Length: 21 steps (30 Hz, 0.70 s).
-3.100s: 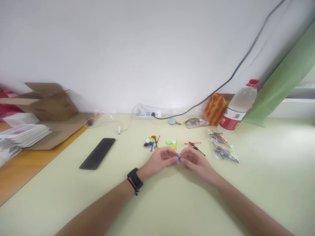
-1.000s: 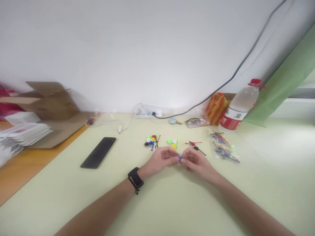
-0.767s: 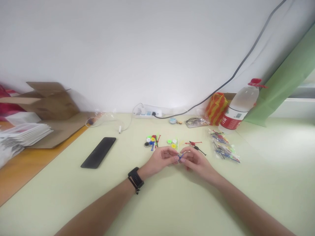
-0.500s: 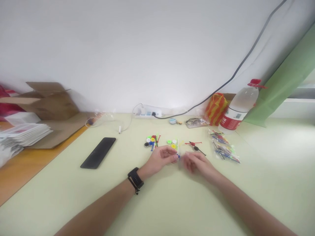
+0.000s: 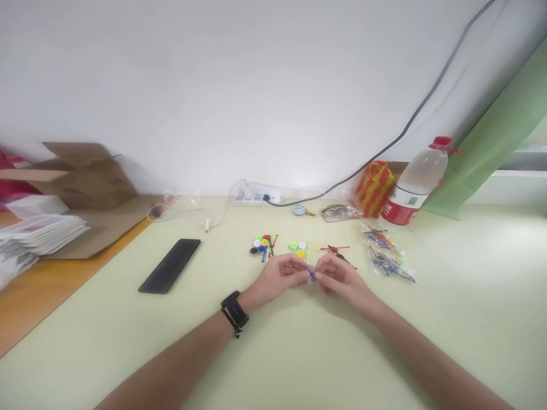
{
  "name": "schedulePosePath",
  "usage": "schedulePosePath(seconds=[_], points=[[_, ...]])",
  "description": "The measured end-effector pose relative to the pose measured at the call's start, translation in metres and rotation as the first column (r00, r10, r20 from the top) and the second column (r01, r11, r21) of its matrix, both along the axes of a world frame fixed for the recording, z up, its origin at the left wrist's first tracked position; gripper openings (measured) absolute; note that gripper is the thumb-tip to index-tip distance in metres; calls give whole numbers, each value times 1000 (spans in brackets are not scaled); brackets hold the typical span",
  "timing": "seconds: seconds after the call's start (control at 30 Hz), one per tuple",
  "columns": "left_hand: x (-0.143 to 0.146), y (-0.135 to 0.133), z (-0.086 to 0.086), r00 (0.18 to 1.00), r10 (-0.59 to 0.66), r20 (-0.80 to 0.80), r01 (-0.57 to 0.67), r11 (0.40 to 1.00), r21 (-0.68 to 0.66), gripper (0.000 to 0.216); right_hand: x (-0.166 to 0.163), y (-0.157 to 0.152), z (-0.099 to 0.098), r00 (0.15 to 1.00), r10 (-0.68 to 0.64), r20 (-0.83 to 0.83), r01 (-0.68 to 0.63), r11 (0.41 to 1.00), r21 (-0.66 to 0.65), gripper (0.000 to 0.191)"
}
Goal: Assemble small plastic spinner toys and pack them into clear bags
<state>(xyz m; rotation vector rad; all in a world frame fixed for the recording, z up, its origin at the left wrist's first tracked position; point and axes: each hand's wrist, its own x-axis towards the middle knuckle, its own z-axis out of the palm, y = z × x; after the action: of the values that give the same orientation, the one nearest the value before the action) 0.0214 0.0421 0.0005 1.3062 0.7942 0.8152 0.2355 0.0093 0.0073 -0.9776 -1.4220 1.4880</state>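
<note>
Between my fingertips is a small blue plastic piece (image 5: 311,274), mostly covered by the fingers. My left hand (image 5: 280,278) pinches it from the left, a black watch (image 5: 235,310) on that wrist. From the other side, the thumb and fingers of my right hand (image 5: 339,279) close on it too. Just beyond the hands lie small coloured discs and sticks: one cluster (image 5: 261,245) behind my left hand, another group of green, white and yellow discs (image 5: 299,248) in the middle. A red stick with a disc (image 5: 335,249) and a partly hidden black one (image 5: 345,259) lie behind my right hand.
A black phone (image 5: 170,266) lies at left. Clear bags of coloured parts (image 5: 392,265) are at right, near a large bottle (image 5: 414,188) and a striped bag (image 5: 376,188). A power strip (image 5: 256,196) runs along the wall. A cardboard box (image 5: 85,176) and stacked cards (image 5: 43,234) stand far left.
My right hand has moved slightly left, and its fingertips now meet the blue piece at my left fingertips. The left hand has stayed almost still.
</note>
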Motion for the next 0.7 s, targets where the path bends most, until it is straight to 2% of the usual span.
schedulePosePath(seconds=[0.2,0.4,0.5,0.6,0.63,0.7], points=[[0,0,-1,1000,-2,16,2,1000,5,38,0,0,-2,1000,17,-8,-17,1000,2,36],[1,1,-1,999,26,46,-27,1000,15,38,1,0,-2,999,-52,-12,52,999,0,47],[2,1,-1,998,39,46,-40,999,18,38,7,0,-2,1000,-6,0,6,999,46,28],[3,1,-2,998,51,43,-53,998,28,38,12,-1,-1,992,124,10,-124,987,101,62],[3,1,-2,998,52,42,-53,998,29,38,12,-1,0,990,138,10,-138,985,103,65],[3,1,-1,998,51,41,-52,998,28,38,11,-2,1,994,105,23,-107,991,83,58]])
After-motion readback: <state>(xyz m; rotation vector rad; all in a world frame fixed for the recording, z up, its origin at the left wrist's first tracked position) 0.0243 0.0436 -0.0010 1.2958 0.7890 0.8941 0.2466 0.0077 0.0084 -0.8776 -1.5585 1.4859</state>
